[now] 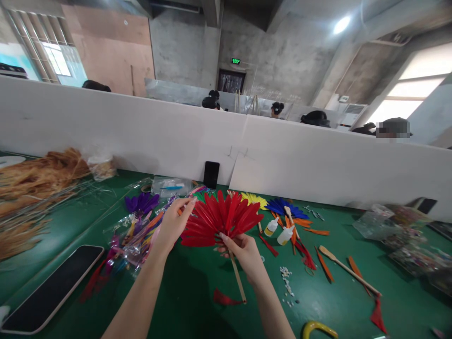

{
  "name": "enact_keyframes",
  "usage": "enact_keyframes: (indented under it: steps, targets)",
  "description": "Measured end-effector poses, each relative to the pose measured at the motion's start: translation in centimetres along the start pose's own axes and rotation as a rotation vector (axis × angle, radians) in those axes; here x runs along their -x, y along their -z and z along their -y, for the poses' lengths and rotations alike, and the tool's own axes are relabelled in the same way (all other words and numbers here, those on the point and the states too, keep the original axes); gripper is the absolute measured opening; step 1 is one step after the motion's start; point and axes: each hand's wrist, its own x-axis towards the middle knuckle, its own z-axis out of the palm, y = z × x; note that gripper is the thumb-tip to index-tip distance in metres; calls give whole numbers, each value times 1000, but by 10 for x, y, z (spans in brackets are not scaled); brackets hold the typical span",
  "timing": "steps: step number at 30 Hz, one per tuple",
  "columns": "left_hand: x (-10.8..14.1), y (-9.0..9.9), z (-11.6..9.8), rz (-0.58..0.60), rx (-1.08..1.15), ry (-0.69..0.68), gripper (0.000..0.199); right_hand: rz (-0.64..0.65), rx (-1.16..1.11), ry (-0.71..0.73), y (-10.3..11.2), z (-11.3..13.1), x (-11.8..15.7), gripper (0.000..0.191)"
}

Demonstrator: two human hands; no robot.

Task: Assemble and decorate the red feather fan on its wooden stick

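Note:
A red feather fan is spread out above the green table, its wooden handle slanting down to a red tassel. My right hand pinches the fan where the feathers meet the handle, thumb in front. At the fan's upper left edge is my left hand, its fingers bent together by the outer feathers; whether it grips a feather is too small to tell. Just right of the fan lie two small glue bottles and several tiny pale beads.
Blue feathers, yellow feathers and purple feathers lie behind. A wooden stick is at right, a large phone at left. A black phone leans on the white partition. Plastic bags sit far right.

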Motion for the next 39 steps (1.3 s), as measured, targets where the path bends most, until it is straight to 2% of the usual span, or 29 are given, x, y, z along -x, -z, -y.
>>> enact_keyframes:
  steps: [6, 12, 16, 19, 22, 23, 24, 25, 26, 29, 32, 35, 39]
  targets:
    - [-2, 4, -1, -52, 26, 31, 36, 3, 2, 6, -2, 0, 1, 44]
    - [-5, 4, 1, -121, 115, 48, 43, 29, -15, 25, 2, 12, 8, 41]
    - [-8, 0, 17, -103, 68, 10, 43, 4, -28, 24, 5, 19, 12, 43]
    - [-18, -11, 38, -129, -65, -82, 46, 12, -44, 25, 6, 24, 16, 45]
    - [-45, -28, 56, -230, -322, -144, 45, 0, -58, 33, 8, 32, 22, 44]
    - [-58, -35, 60, -229, -420, -156, 44, -12, -59, 36, 9, 35, 24, 44]
    - [-73, -42, 63, -206, -528, -154, 45, -26, -59, 37, 10, 38, 26, 43]
    - [-89, -50, 65, -133, -632, -151, 47, -41, -59, 38, 12, 41, 27, 42]
    - [-105, -58, 68, -82, -655, -161, 47, -55, -62, 36, 15, 43, 28, 42]
    - [-150, -79, 76, 52, -667, -186, 52, -96, -77, 36, 24, 48, 30, 41]
    - [-185, -92, 89, 158, -650, -139, 63, -144, -82, 24, 34, 51, 30, 40]
    - [-208, -101, 102, 250, -600, -83, 66, -204, -99, 10, 43, 53, 29, 40]
    - [-224, -114, 118, 327, -475, -85, 59, -273, -113, -7, 52, 49, 24, 42]
